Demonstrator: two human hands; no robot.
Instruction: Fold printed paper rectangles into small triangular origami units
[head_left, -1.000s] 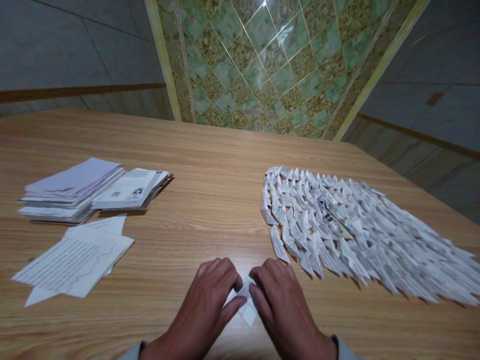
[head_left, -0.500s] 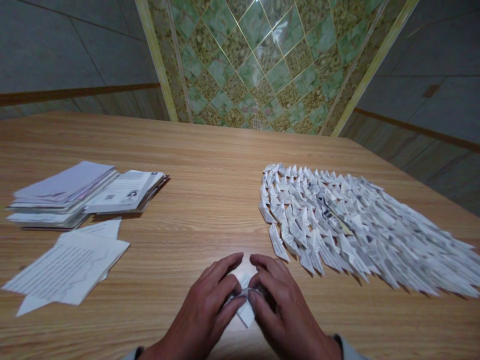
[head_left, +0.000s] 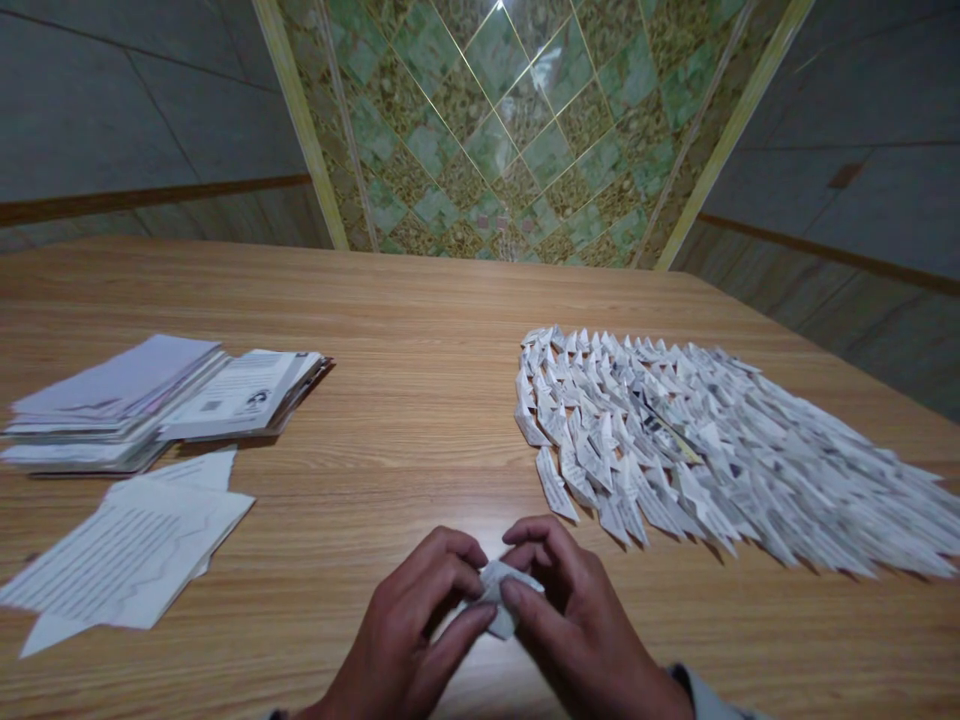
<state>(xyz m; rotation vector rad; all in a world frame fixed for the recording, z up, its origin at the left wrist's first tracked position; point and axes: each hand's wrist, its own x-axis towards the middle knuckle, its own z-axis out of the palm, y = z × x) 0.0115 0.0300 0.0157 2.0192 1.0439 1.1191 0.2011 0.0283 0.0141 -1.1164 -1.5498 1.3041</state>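
Between my two hands, near the front of the table, is a small piece of folded paper with grey print. My left hand pinches its left side between thumb and fingers. On the other side my right hand grips it, the thumb lying across the front. The fingers cover part of the paper, so its full shape is hidden. A large group of folded paper boats stands in close rows to the right, and one boat sits at the group's near left corner.
The wooden table runs back to a green tiled wall panel. On the left are a stack of papers, a smaller printed pile against it, and several loose printed sheets nearer me.
The folded paper has turned and been lifted a little between my hands; its flat face shows more. My right thumb has shifted across it. The view has tilted slightly.
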